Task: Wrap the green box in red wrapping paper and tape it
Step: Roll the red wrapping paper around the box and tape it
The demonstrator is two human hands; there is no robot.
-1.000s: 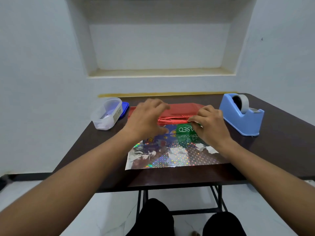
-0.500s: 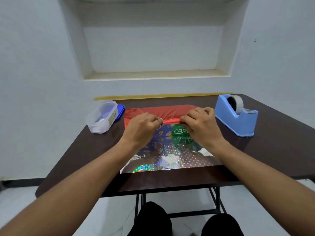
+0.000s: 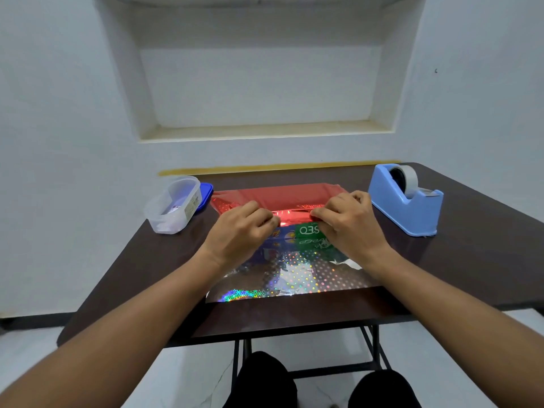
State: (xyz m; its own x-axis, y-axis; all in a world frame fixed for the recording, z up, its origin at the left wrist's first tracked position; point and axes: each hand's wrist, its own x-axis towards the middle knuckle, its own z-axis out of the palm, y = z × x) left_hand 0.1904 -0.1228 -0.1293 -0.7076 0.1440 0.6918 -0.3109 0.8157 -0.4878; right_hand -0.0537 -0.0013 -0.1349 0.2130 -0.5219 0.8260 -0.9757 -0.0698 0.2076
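The green box (image 3: 306, 234) with white lettering lies on a sheet of wrapping paper (image 3: 282, 197) in the middle of the dark table (image 3: 471, 254). The paper's far part shows red and is folded toward me over the box; its near part (image 3: 294, 281) lies flat, silver and holographic. My left hand (image 3: 238, 234) pinches the folded red edge on the left. My right hand (image 3: 350, 222) pinches the same edge on the right, over the box. Most of the box is hidden under paper and hands.
A blue tape dispenser (image 3: 406, 201) with a roll of tape stands at the right. A clear plastic container (image 3: 173, 204) lies on its side at the left, with a blue lid (image 3: 205, 192) behind it. A wall with a recessed shelf rises behind the table.
Both hands have drawn the red paper edge toward me over the box. My left hand shifted from resting on top of the fold to pinching its edge.
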